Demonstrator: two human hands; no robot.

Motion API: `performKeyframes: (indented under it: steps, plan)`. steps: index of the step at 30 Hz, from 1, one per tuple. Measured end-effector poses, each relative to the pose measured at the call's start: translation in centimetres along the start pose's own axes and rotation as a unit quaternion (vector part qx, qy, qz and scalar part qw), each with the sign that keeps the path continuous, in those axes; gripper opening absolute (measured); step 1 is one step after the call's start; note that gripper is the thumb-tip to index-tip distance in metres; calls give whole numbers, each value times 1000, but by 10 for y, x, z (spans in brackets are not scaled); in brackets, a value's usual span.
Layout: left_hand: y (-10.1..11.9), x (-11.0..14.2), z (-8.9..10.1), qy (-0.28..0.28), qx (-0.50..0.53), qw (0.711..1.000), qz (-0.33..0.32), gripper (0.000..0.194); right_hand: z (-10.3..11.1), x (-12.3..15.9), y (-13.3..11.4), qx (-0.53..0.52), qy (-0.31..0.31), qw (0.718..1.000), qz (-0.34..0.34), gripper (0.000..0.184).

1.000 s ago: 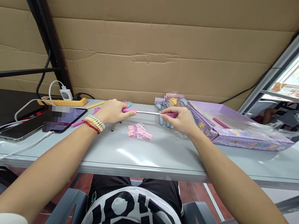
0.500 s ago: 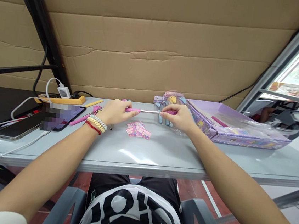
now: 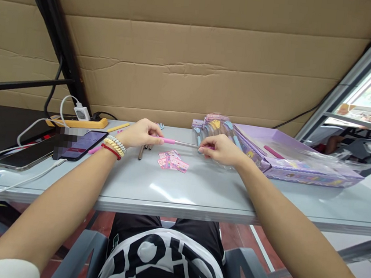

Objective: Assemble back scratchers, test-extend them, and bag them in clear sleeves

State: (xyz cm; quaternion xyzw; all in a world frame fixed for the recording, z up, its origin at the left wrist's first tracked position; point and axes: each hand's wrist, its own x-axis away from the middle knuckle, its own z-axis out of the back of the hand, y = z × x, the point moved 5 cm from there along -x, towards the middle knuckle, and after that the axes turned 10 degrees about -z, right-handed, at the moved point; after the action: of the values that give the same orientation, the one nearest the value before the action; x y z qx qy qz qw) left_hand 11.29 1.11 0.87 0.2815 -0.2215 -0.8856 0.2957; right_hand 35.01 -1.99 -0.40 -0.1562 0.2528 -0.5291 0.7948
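A back scratcher (image 3: 185, 144) with a pink grip and a thin metal rod is held level above the table, between my two hands. My left hand (image 3: 141, 133) is closed around its pink grip. At the other end, my right hand (image 3: 220, 149) pinches it where the rod meets a pink part, mostly hidden by the fingers. Several metal tubes (image 3: 141, 152) show below my left hand, with a blue claw head (image 3: 160, 126) just behind it. Small pink printed cards (image 3: 173, 160) lie below the rod. Bagged back scratchers (image 3: 215, 126) with claw heads are behind my right hand.
At right stands an open purple box (image 3: 314, 177) holding a pink stick (image 3: 273, 152) and clear plastic. Two phones (image 3: 87, 145), white cables and a yellow power strip (image 3: 81, 122) are at left, near a yellow stick (image 3: 118, 127). Cardboard (image 3: 186, 72) forms the back wall.
My left hand has shifted slightly left and up, showing more of the metal tubes. My right hand has dropped a little, so the back scratcher tilts slightly. Both hands still hold it.
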Motion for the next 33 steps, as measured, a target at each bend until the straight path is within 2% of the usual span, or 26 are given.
performKeyframes:
  steps: [3,12,18,25,30,33]
  plan:
    - [6,0,-5,-5,-22,1000,-5,30,-3,2,-2,-13,-34,999,3,22]
    - [19,-2,-14,7,-19,1000,-6,27,-6,5,-11,-38,-22,998,35,30]
    - [26,-5,-22,24,15,1000,3,28,-10,5,-20,-52,11,998,44,29]
    - [35,-6,-29,57,37,997,26,27,-2,8,-25,-26,65,996,54,28]
    - [35,-6,-30,37,4,999,1,29,-2,9,-26,-6,81,995,62,26]
    - [31,-6,-31,19,-64,998,-20,31,-5,7,-25,13,86,994,70,24]
